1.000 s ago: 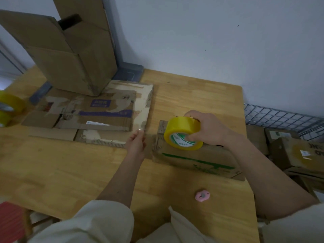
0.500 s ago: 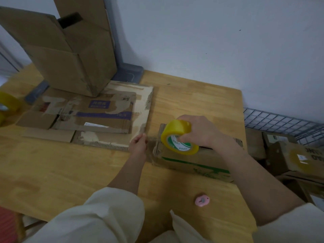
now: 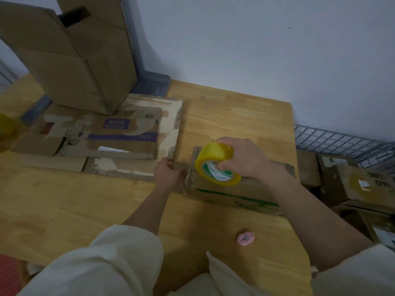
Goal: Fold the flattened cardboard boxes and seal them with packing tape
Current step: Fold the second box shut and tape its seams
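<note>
1. Packing tape roll [image 3: 217,164]: the yellow roll sits tilted on top of the small folded box [image 3: 233,189], near its left end. The right hand [image 3: 243,158] grips it from above, fingers curled over the rim and at least one hooked into the green-printed core.
2. Left hand [image 3: 168,174]: its fingers are bunched at the box's left end, seemingly pinching the free tape end against the cardboard; the strip itself is too clear and blurred to confirm, so whether they pinch tape or only press the flap I cannot tell.
3. Box: it lies low on the wooden table [image 3: 235,116], green print along its near side and corrugated edges showing at the left end. The top seam looks not yet sealed.
4. Around it: a stack of flattened cardboard [image 3: 119,139] lies just left of the left hand, a tall opened carton [image 3: 81,67] stands behind that, and a pink cutter [image 3: 245,239] rests on the table near the person's body.
5. Risks, as I judge them: if the left fingers slip, the tape end could lift and curl onto itself; pulling the roll off-line would lay the strip crooked, missing the seam; with neither hand bracing the light box, it may slide right.
</note>
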